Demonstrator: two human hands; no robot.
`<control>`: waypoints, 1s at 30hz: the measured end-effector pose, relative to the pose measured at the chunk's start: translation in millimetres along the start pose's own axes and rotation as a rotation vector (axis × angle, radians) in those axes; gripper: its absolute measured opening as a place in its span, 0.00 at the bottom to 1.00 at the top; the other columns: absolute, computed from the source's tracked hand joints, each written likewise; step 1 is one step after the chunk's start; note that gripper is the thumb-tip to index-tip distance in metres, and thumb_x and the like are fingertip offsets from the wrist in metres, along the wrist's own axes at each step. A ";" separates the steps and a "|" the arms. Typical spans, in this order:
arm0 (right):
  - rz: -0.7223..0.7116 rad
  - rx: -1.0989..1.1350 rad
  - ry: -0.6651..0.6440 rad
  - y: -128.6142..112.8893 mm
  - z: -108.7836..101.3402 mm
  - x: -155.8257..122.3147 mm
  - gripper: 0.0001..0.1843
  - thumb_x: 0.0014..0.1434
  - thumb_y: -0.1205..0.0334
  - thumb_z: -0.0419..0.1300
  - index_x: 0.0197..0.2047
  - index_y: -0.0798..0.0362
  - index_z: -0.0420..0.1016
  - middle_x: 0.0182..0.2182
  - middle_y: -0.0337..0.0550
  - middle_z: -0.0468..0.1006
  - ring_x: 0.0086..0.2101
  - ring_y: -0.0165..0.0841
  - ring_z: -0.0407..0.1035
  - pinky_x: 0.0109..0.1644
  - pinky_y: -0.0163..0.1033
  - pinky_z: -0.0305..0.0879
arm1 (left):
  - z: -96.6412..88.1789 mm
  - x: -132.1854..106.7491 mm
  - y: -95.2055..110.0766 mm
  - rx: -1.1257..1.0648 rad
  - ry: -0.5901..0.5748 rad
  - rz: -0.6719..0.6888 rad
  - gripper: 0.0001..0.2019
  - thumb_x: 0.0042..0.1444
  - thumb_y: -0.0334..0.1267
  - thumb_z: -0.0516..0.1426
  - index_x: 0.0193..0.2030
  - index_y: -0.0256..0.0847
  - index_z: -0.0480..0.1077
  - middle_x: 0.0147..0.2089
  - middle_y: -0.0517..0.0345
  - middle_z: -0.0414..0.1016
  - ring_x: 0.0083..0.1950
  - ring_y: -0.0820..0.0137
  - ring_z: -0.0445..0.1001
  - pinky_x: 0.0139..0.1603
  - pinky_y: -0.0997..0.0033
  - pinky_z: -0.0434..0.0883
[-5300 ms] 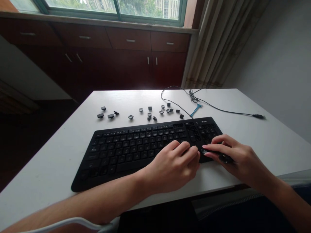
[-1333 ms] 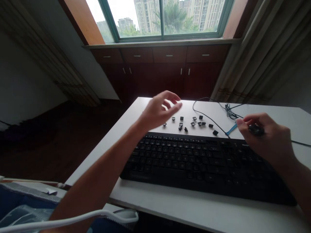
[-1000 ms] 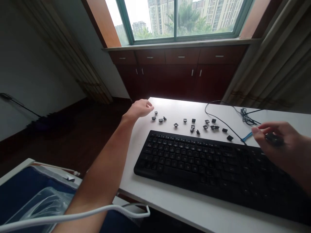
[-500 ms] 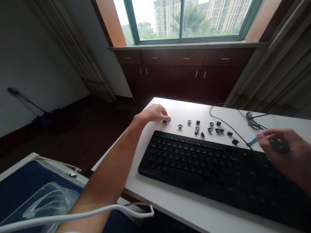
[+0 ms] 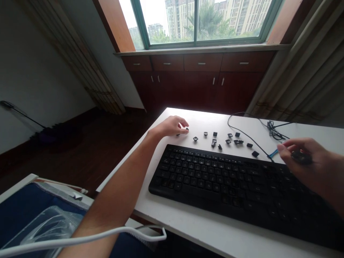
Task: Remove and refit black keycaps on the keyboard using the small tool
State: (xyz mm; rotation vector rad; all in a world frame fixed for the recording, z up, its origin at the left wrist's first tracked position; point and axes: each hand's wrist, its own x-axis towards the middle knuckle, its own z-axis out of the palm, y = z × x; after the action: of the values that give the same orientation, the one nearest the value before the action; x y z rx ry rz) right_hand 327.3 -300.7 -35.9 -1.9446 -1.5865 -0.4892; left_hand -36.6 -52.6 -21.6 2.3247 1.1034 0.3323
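A black keyboard [image 5: 228, 179] lies on the white table [image 5: 204, 229]. Behind it, several loose black keycaps [image 5: 215, 139] are scattered in a row. My left hand [image 5: 170, 126] reaches to the left end of that row, fingers curled down onto the keycaps there. One keycap [image 5: 187, 129] shows at its fingertips; whether any is gripped cannot be told. My right hand [image 5: 309, 161] hovers over the keyboard's right end, pinching a small black object [image 5: 299, 157] between thumb and fingers.
The keyboard's black cable [image 5: 242, 130] loops across the far table, with a blue tie [image 5: 272, 153] on it. Dark wooden cabinets [image 5: 201, 79] stand under the window. A blue bag with clear plastic [image 5: 32, 215] sits at lower left, and a white cord [image 5: 107, 236] crosses my left forearm.
My left hand left the keyboard, swung out to the far left keycaps and settled its fingers onto them. My right hand lifted off the keys, still holding the small black object.
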 end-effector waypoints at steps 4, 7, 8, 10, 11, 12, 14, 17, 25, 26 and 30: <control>0.007 0.002 0.000 -1.9 0.3 0.4 0.12 0.58 0.45 0.61 0.42 0.41 0.71 0.30 0.38 0.80 0.27 0.41 0.76 0.34 0.43 0.67 | 6.0 2.8 1.1 -0.030 -0.006 0.032 0.17 0.51 0.45 0.67 0.46 0.42 0.81 0.48 0.50 0.82 0.45 0.63 0.80 0.40 0.69 0.77; -0.003 0.002 0.009 -2.8 0.1 0.1 0.12 0.58 0.45 0.60 0.41 0.42 0.72 0.30 0.39 0.80 0.27 0.41 0.75 0.33 0.43 0.67 | 6.3 1.5 4.1 -0.055 -0.018 0.048 0.14 0.52 0.44 0.66 0.44 0.42 0.82 0.48 0.50 0.82 0.44 0.63 0.80 0.43 0.67 0.78; -0.005 0.002 0.012 -2.9 0.0 0.0 0.12 0.59 0.46 0.61 0.41 0.42 0.72 0.30 0.39 0.79 0.26 0.41 0.75 0.34 0.43 0.67 | 6.1 1.0 5.3 -0.063 -0.022 0.052 0.14 0.52 0.44 0.66 0.45 0.42 0.82 0.48 0.50 0.82 0.45 0.63 0.80 0.44 0.66 0.78; -0.008 0.001 0.005 -2.6 0.3 -0.1 0.12 0.59 0.47 0.61 0.42 0.42 0.72 0.30 0.40 0.80 0.27 0.41 0.75 0.34 0.43 0.67 | 5.7 0.3 7.5 -0.076 -0.032 0.062 0.15 0.52 0.43 0.66 0.46 0.42 0.81 0.49 0.50 0.82 0.46 0.62 0.80 0.45 0.64 0.78; -0.011 0.000 -0.001 -2.2 0.8 0.0 0.12 0.59 0.47 0.61 0.42 0.43 0.72 0.30 0.40 0.80 0.28 0.41 0.76 0.35 0.42 0.68 | 5.7 0.4 8.3 -0.081 -0.038 0.067 0.16 0.52 0.43 0.66 0.47 0.42 0.81 0.49 0.50 0.82 0.46 0.62 0.80 0.46 0.64 0.78; -0.018 0.001 0.001 -1.5 1.4 0.3 0.12 0.59 0.47 0.61 0.43 0.43 0.72 0.30 0.40 0.80 0.28 0.40 0.76 0.35 0.42 0.68 | 5.7 0.7 8.7 -0.085 -0.042 0.074 0.16 0.52 0.43 0.66 0.48 0.42 0.81 0.50 0.51 0.82 0.47 0.62 0.80 0.46 0.63 0.78; -0.040 0.010 0.039 0.2 2.8 1.3 0.14 0.59 0.45 0.61 0.42 0.44 0.73 0.29 0.40 0.80 0.27 0.40 0.76 0.33 0.42 0.68 | 5.8 2.0 8.3 -0.089 -0.045 0.088 0.17 0.52 0.44 0.66 0.48 0.42 0.81 0.50 0.51 0.82 0.47 0.61 0.80 0.47 0.62 0.78; -0.041 0.048 0.096 3.0 2.4 3.8 0.15 0.60 0.44 0.60 0.41 0.47 0.75 0.28 0.41 0.79 0.27 0.40 0.76 0.33 0.42 0.68 | 5.8 5.6 3.7 -0.082 -0.031 0.105 0.19 0.49 0.46 0.67 0.47 0.42 0.81 0.49 0.51 0.82 0.46 0.61 0.80 0.46 0.62 0.78; 0.090 0.125 0.117 5.2 -8.3 10.5 0.12 0.62 0.51 0.61 0.42 0.50 0.75 0.31 0.46 0.81 0.33 0.42 0.77 0.40 0.44 0.70 | 6.6 14.6 -9.8 0.114 -0.026 -0.019 0.19 0.48 0.53 0.66 0.44 0.47 0.82 0.38 0.55 0.83 0.40 0.63 0.80 0.37 0.69 0.75; 0.093 0.126 0.131 5.7 -8.3 11.0 0.12 0.62 0.51 0.61 0.42 0.50 0.75 0.31 0.46 0.81 0.33 0.42 0.77 0.40 0.44 0.70 | 6.6 14.6 -9.7 0.127 -0.029 -0.020 0.19 0.49 0.53 0.65 0.44 0.48 0.82 0.38 0.55 0.83 0.41 0.62 0.80 0.38 0.69 0.74; 0.100 0.128 0.142 7.8 -7.4 11.9 0.12 0.62 0.51 0.61 0.42 0.50 0.76 0.30 0.46 0.81 0.31 0.43 0.76 0.38 0.46 0.70 | 7.0 13.4 -5.0 0.148 -0.017 0.020 0.17 0.50 0.53 0.65 0.42 0.47 0.82 0.42 0.56 0.83 0.45 0.61 0.80 0.42 0.69 0.74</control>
State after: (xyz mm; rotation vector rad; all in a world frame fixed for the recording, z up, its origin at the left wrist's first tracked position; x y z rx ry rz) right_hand 338.2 -297.3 -24.6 -1.8411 -1.3904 -0.4624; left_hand -28.3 -42.2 -30.3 2.4645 1.1321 0.2446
